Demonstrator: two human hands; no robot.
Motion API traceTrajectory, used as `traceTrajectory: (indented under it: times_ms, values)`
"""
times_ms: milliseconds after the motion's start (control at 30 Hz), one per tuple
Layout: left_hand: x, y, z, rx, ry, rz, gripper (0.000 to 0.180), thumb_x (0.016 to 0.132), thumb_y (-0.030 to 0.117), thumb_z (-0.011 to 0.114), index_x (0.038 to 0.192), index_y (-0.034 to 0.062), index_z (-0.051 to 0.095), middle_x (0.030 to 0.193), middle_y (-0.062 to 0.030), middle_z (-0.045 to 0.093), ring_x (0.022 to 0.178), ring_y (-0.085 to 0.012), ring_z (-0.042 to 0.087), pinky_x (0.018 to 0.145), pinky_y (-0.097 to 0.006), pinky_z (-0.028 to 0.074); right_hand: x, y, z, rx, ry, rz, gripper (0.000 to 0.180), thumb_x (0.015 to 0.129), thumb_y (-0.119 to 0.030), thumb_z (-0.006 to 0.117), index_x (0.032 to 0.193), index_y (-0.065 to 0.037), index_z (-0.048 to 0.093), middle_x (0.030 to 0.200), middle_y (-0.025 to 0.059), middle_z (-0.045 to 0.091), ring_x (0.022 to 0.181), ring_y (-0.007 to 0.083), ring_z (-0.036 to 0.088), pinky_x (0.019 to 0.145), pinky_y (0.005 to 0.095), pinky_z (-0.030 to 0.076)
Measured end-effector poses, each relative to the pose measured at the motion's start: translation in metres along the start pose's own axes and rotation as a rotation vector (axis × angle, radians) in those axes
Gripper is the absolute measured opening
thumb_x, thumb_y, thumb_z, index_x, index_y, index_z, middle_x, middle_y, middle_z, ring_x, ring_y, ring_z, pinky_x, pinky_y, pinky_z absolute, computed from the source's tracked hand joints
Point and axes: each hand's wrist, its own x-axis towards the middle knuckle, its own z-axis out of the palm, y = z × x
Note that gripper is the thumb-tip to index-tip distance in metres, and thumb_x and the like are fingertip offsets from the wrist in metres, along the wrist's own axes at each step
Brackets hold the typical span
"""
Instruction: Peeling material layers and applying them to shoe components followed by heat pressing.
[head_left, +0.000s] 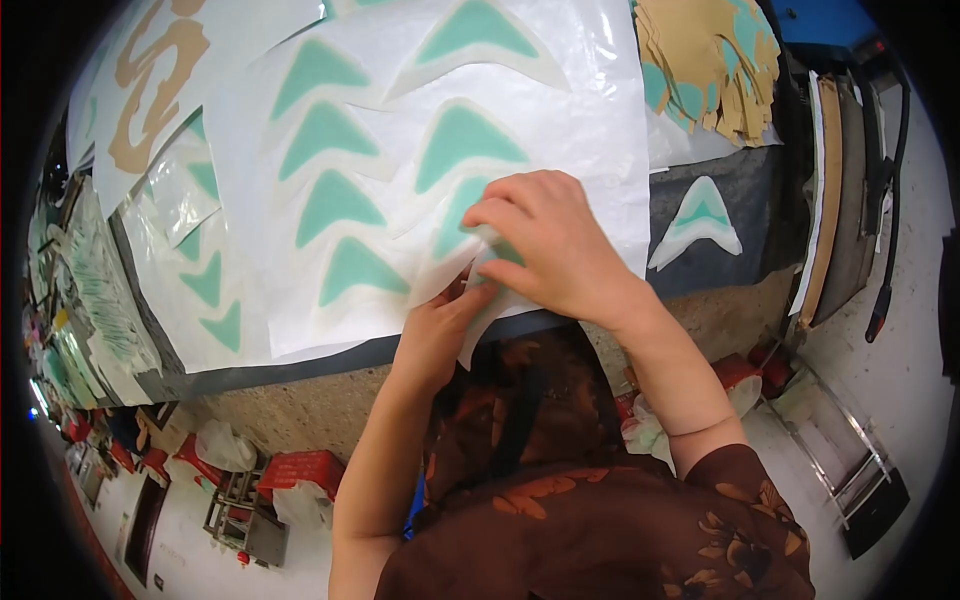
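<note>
Beneath the near edge of your worktable [765,235], toward its left corner, you see a red crate [305,468] and a grey stool [262,532] against pale floor [190,545]; beyond the right edge, long boards [827,200] run alongside, and nearer you a metal frame [862,427] with a black panel [880,520].

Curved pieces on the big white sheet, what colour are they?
The pieces are mint green with whitish edging; the head view shows this best.

Dk gry tbl [768,215] w/ wht sheets [600,110]
</note>
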Motion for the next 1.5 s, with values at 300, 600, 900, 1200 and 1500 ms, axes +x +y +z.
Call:
traceTrajectory:
  times_ms: [300, 600, 900, 1200, 1500]
  values:
    - [0.006, -0.007, 0.001, -0.033, -0.031, 0.103, 0.052, 0.087, 0.007, 0.065, 0.135, -0.0016, 0.049, 0.132, -0.0095, 0.054, 0.121, -0.0178, 0.050, 0.100, -0.030, 0.041, -0.004, 0.005, 0.025, -0.098, 0.051, -0.125, 0.029, 0.071, -0.012, 0.073, 0.098, -0.015, 0.064, 0.100, 0.0009, 0.060, 0.099, 0.0221, 0.056, 0.105, 0.0495, 0.035]
    - [0.012, -0.011, -0.005, 0.066, -0.120, 0.121, 0.039, 0.087, 0.001, 0.064, 0.125, -0.0005, 0.056, 0.114, -0.0070, 0.062, 0.099, -0.0129, 0.060, 0.085, -0.027, 0.049, -0.005, 0.006, 0.023, 0.334, 0.232, 0.224, 0.010, 0.080, -0.010, 0.070, 0.088, -0.007, 0.066, 0.087, 0.0038, 0.064, 0.085, 0.0228, 0.061, 0.085, 0.0354, 0.047]
    - [0.016, 0.002, -0.003, -0.111, -0.044, -0.071, 0.034, 0.088, 0.003, 0.058, 0.122, 0.0005, 0.056, 0.109, -0.0075, 0.064, 0.095, -0.0139, 0.062, 0.083, -0.028, 0.050, -0.011, 0.018, 0.004, 0.181, 0.373, 0.076, 0.013, 0.076, -0.010, 0.074, 0.087, -0.009, 0.066, 0.086, 0.0026, 0.064, 0.083, 0.0237, 0.060, 0.082, 0.0358, 0.047]
    - [0.024, 0.010, 0.008, -0.467, -0.052, 0.010, 0.035, 0.098, 0.020, 0.052, 0.126, -0.0017, 0.054, 0.117, -0.0092, 0.063, 0.105, -0.0157, 0.060, 0.088, -0.027, 0.049, -0.036, 0.015, 0.032, -0.135, 0.206, -0.149, 0.017, 0.071, -0.014, 0.072, 0.087, -0.019, 0.067, 0.088, -0.0062, 0.060, 0.084, 0.0164, 0.056, 0.092, 0.0436, 0.042]
    - [0.032, 0.003, 0.011, -0.179, -0.055, 0.067, 0.042, 0.092, 0.009, 0.061, 0.132, 0.0016, 0.051, 0.109, -0.0066, 0.064, 0.097, -0.0133, 0.061, 0.081, -0.027, 0.050, -0.015, 0.026, 0.018, 0.075, 0.256, 0.060, 0.020, 0.077, -0.017, 0.071, 0.096, -0.013, 0.067, 0.089, 0.0010, 0.063, 0.087, 0.0246, 0.059, 0.090, 0.0399, 0.042]
